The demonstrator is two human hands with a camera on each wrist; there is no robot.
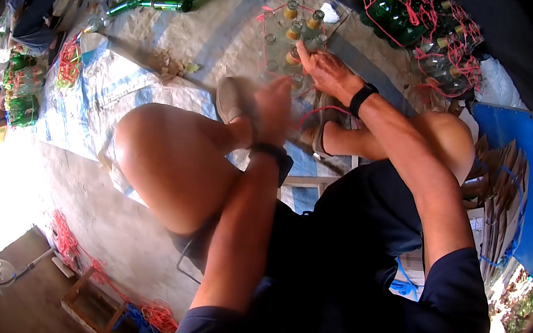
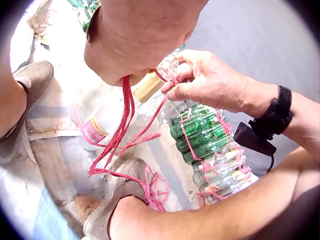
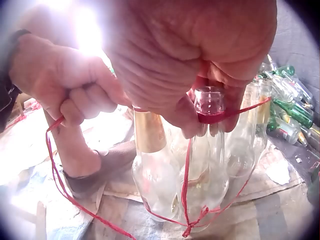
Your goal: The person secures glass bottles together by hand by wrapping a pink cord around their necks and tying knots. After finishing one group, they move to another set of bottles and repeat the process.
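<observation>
Clear glass bottles point(image 1: 294, 31) point(image 3: 155, 180), some with gold neck foil, stand upright in a group with red string point(image 2: 125, 120) point(image 3: 186, 185) around them. My left hand point(image 1: 273, 111) point(image 2: 145, 40) point(image 3: 75, 85) has curled fingers gripping strands of the string, which hang below it; it is blurred in the head view. At a bottle neck, my right hand point(image 1: 331, 74) point(image 2: 210, 82) point(image 3: 200, 50) pinches the string between thumb and fingers. A band of string crosses that neck in the right wrist view. The palm hides part of the fingers there.
Loose green bottles point(image 1: 167, 3) lie at the back left. Bundles of green bottles tied with red string point(image 1: 391, 19) point(image 2: 197, 132) are at the back right. Shoes point(image 1: 229, 99) flank the bottle group on a ground sheet point(image 1: 216, 34). A blue panel point(image 1: 517, 131) stands at the right.
</observation>
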